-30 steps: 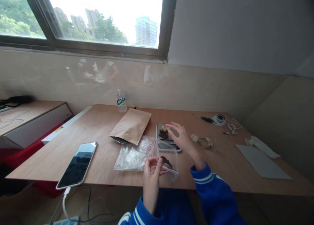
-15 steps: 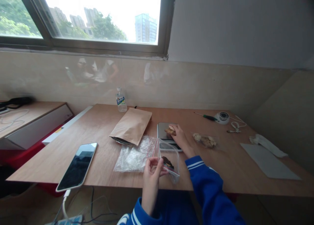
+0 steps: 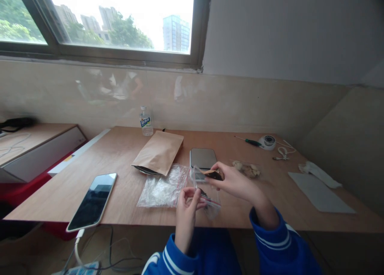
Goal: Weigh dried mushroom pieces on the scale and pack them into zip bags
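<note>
My left hand [image 3: 189,205] is closed on the edge of a clear zip-lock bag [image 3: 213,212] with a red seal line, near the table's front edge. A dark dried piece [image 3: 203,192] shows inside that bag, partly behind my fingers. Just above the bag mouth, my right hand [image 3: 232,180] pinches a brown and black dried piece [image 3: 215,174] that looks like dried mushroom. Behind them lies a flat digital scale [image 3: 203,157] with a bare metal plate; its front is partly hidden by the bag and hand.
Left of my hands are more clear bags [image 3: 162,190], a brown paper pouch [image 3: 160,151] and a phone [image 3: 93,202]. A bottle [image 3: 146,122] stands behind. To the right lie a bag of pale dried pieces [image 3: 247,169], a screwdriver [image 3: 253,142], a dome camera [image 3: 268,142] and a grey sheet [image 3: 319,193].
My right hand has lifted the brown dried piece off the scale and brought it toward me, over the bag mouth. My left hand stays on the bag. The view has shifted slightly.
</note>
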Tool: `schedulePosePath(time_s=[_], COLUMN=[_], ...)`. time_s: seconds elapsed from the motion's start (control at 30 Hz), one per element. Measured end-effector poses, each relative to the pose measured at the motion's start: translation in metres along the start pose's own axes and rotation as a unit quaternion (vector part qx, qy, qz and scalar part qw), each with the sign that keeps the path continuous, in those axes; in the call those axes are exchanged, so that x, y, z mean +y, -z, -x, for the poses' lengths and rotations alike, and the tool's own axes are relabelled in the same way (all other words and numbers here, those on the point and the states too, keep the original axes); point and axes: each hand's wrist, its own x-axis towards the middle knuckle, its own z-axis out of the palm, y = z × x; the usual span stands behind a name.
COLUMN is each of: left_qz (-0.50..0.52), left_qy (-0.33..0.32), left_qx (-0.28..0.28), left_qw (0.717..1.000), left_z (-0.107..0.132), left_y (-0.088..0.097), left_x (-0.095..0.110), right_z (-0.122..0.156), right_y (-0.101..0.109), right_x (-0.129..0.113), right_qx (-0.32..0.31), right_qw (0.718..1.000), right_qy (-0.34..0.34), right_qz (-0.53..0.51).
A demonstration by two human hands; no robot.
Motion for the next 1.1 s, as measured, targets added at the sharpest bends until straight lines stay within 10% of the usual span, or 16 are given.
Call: schedulePosePath(time_s=[0.53, 0.97, 1.1], left_qz=[-0.003, -0.011, -0.006], left_qy=[-0.001, 0.006, 0.004], left_qx=[-0.003, 0.001, 0.005], left_qw=[1.0, 1.0, 1.0], left_z=[0.002, 0.002, 0.001], left_y=[0.008, 0.009, 0.01], left_x=[0.004, 0.002, 0.001], right_z=[0.01, -0.001, -0.003], right_y=[-0.005, -0.021, -0.033], right_x=[-0.019, -0.029, -0.025], right_qx=[0.046, 0.241, 0.147], right_qw=[0.986, 0.968, 0.987], right_qy=[-0.032, 0.019, 0.036], right_qz=[0.159, 0.067, 0.058])
